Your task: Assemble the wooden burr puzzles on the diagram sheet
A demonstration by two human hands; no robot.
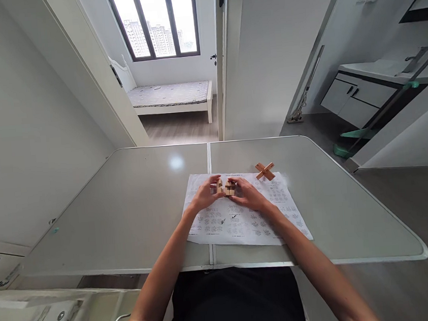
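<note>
Over the upper part of a printed paper sheet (242, 232), my two hands work close together. Fingers of my left hand (206, 192) are closed on a small notched wooden puzzle piece (219, 186). Just to its right, my right hand (249, 194) grips a couple of wooden puzzle pieces (229, 189) set side by side. A narrow gap shows between the two hands' pieces. At the sheet's top right corner lies a crossed wooden puzzle assembly (265, 171), apart from both hands. The sheet carries rows of small diagrams and a few dark handwritten marks.
A pale table (136, 211) with a metal rim and a centre seam spans the front. Beyond it a doorway leads to a bed (172, 94) under a window (159, 26). To the right stand a washbasin cabinet (360, 94) and a mop (307, 94).
</note>
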